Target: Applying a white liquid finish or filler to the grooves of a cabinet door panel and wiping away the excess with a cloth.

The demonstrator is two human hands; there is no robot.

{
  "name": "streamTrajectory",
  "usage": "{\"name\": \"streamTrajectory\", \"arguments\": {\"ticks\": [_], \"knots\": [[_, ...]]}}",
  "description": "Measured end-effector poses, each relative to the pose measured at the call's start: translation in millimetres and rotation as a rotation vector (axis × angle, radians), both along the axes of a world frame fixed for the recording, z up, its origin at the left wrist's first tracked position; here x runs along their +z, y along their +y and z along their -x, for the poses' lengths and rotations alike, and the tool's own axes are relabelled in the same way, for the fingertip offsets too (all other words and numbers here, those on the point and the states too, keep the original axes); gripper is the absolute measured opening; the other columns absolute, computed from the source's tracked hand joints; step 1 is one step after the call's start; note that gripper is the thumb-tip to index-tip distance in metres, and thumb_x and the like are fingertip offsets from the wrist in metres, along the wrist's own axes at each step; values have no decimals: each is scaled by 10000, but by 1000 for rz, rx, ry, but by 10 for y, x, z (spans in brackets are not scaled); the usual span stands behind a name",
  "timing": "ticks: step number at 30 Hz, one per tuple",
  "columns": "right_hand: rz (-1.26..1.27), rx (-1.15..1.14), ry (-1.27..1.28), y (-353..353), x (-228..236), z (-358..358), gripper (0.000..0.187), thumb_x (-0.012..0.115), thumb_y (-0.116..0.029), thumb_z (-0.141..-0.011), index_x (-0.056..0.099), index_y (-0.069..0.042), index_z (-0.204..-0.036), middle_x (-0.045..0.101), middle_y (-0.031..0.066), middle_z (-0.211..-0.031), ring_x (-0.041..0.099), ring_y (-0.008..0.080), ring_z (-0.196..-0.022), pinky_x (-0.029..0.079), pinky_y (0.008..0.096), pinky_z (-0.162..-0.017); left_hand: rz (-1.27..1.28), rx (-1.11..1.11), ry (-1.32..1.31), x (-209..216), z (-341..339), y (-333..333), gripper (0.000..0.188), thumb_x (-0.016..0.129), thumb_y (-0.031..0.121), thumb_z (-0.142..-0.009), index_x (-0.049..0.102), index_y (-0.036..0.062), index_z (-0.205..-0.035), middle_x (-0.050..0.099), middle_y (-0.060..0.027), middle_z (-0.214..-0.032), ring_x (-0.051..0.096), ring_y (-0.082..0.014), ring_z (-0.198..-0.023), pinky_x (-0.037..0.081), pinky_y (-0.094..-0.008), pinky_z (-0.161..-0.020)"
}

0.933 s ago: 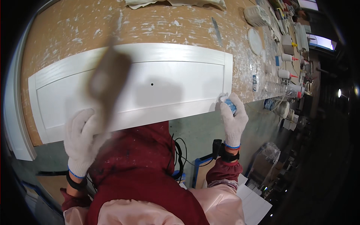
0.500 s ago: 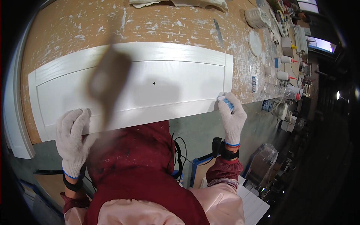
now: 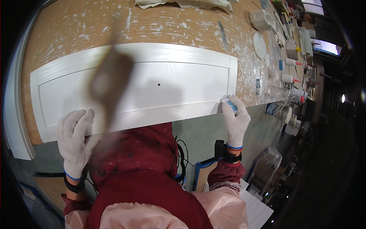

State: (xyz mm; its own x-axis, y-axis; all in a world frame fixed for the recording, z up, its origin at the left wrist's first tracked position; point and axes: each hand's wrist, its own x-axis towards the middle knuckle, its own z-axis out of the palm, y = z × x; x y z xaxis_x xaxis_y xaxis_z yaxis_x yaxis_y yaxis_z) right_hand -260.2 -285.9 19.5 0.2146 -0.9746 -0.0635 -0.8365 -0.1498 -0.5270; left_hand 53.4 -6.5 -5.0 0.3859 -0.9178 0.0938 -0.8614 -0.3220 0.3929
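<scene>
A long white panel (image 3: 129, 86) with a framed border and a small dark hole lies flat across the workbench, its near edge close to my body. My left hand (image 3: 75, 133), in a white knit glove, grips that edge at the left, fingers on top and thumb low at the edge. At the near right corner my right hand (image 3: 235, 116), gloved too, is closed around a small blue-and-white object (image 3: 231, 105) held against the panel. My fingers cover most of that object, so its kind is hidden.
The paint-smeared workbench (image 3: 164, 30) bears a flat scraper blade (image 3: 222, 33), a white basket (image 3: 261, 20), a round lid (image 3: 259, 45) and several glue bottles (image 3: 288, 78) at the right. A blurred brown shape hangs in front of the panel. Another white panel (image 3: 17, 129) stands far left.
</scene>
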Motion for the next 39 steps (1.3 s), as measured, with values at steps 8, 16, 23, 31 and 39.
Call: {"name": "streamTrajectory", "arguments": {"ticks": [8,16,23,31,39], "knots": [[-47,-8,-77,85,-20,-100,406,725,-195,-824,654,47,-1142,701,155,-1054,651,169,-935,502,288,-856,42,-17,7,-14,-11,-9,623,741,424,-709,624,51,-1193,598,-123,-1129,553,-328,-1058,473,-414,-885],[-43,64,-78,353,-23,-380,429,721,-206,-817,648,45,-1157,703,156,-1034,661,169,-918,510,284,-839,31,-5,-3,-21,-9,-3,616,733,443,-708,630,60,-1179,598,-120,-1111,555,-325,-1036,473,-422,-866],[-70,140,-97,634,-33,-675,445,719,-245,-815,651,33,-1155,698,209,-1019,698,251,-904,531,319,-818,57,3,5,-44,-5,6,601,731,447,-714,635,71,-1172,597,-117,-1106,552,-329,-1036,468,-423,-872],[-125,274,-130,896,72,-1142,177,622,-245,-848,648,-116,-965,679,82,-846,661,272,-760,517,323,-716,56,-5,-6,-86,-18,24,617,740,446,-694,633,81,-1180,595,-113,-1121,551,-327,-1040,464,-423,-874],[-35,39,-18,635,12,-701,394,691,-298,-827,683,-25,-1110,710,162,-943,687,225,-833,518,302,-799,78,6,5,-79,-22,20,612,767,414,-663,645,89,-1167,596,-105,-1110,553,-323,-1033,462,-422,-872]]}}
